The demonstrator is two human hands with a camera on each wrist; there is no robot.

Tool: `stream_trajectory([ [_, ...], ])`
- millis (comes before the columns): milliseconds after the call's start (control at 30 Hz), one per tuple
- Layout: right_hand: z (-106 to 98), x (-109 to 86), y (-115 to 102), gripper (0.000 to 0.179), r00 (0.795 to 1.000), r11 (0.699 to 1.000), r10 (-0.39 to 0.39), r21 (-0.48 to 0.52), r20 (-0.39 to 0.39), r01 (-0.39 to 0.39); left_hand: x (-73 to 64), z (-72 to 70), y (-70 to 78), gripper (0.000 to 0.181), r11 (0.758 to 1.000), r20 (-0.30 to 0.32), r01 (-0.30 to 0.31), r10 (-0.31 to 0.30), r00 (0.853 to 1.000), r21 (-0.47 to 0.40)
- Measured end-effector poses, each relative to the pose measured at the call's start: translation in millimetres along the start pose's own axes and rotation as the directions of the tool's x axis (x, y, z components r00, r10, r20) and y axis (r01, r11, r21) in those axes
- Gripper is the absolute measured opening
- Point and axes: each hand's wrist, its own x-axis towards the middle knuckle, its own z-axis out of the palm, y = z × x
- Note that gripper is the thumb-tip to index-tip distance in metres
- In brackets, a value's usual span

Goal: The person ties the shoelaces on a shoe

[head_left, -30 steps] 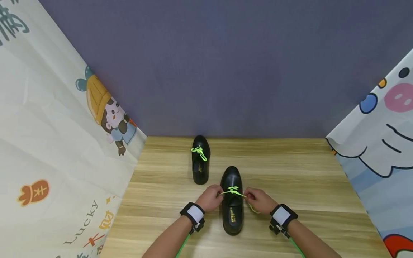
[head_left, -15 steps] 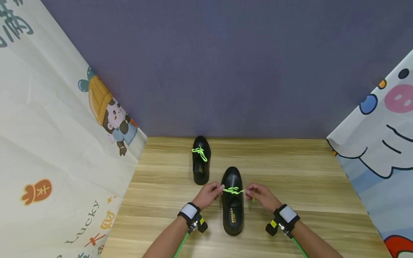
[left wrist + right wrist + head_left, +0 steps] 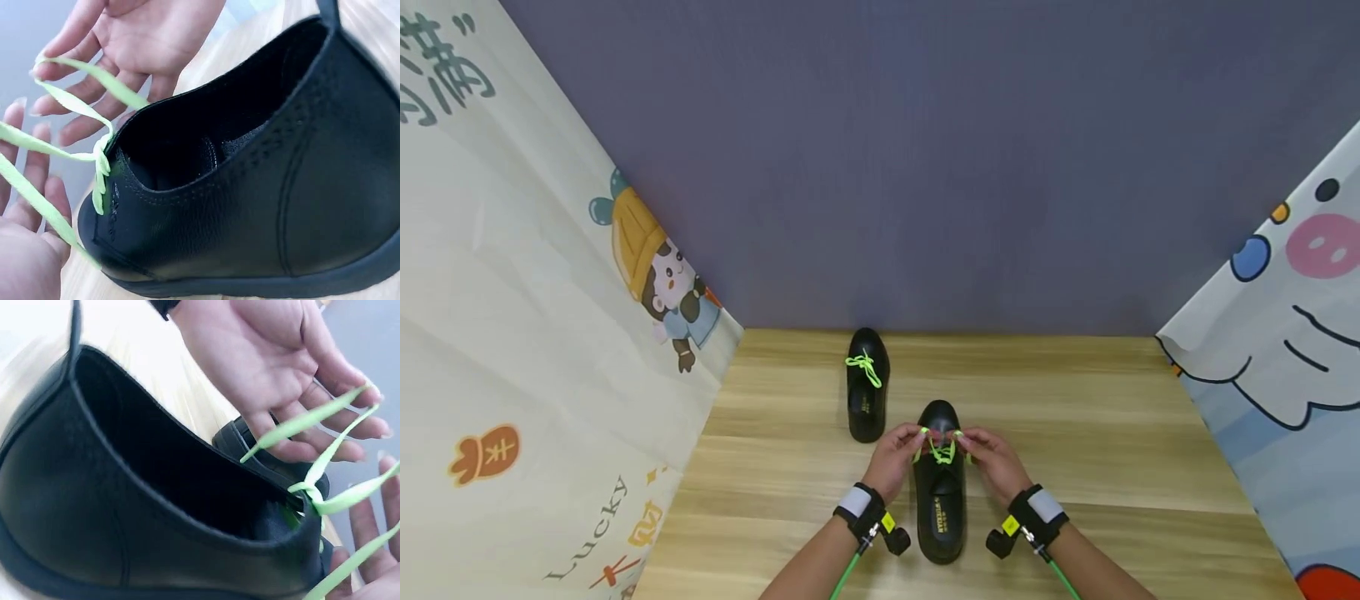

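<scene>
A black leather shoe (image 3: 942, 525) stands between both hands, toe pointing away. Its neon green shoelace (image 3: 101, 164) is crossed in a knot at the throat, with a strand raised to each side. My left hand (image 3: 891, 461) pinches one strand between thumb and index fingertip, left of the shoe, and the strand folds over there into a loop with its tip hanging. On the other side my right hand (image 3: 997, 463) pinches the second strand, also doubled back in a loop. Both hands' remaining fingers are spread loosely, as the right wrist view shows for the left hand (image 3: 269, 369).
A second black shoe (image 3: 867, 417), its green lace tied in a bow, stands farther back on the left. The wood-grain surface (image 3: 1075, 400) ends at a grey-purple panel (image 3: 925, 167). Printed white cloths (image 3: 550, 333) hang at both sides.
Both hands have come in closer over the shoe's front. The lace, earlier stretched sideways across the shoe, now rises in two folded loops. The head view has shifted slightly.
</scene>
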Motion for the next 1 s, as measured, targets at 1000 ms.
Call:
stream_trajectory([
  [1000,28,12.2,15,0.03,0.966,0.997,0.051,0.064,-0.255,-0.036,8.6,14.5,-9.9,0.025,0.999,-0.126,0.028,-0.031,0.992,-0.022],
])
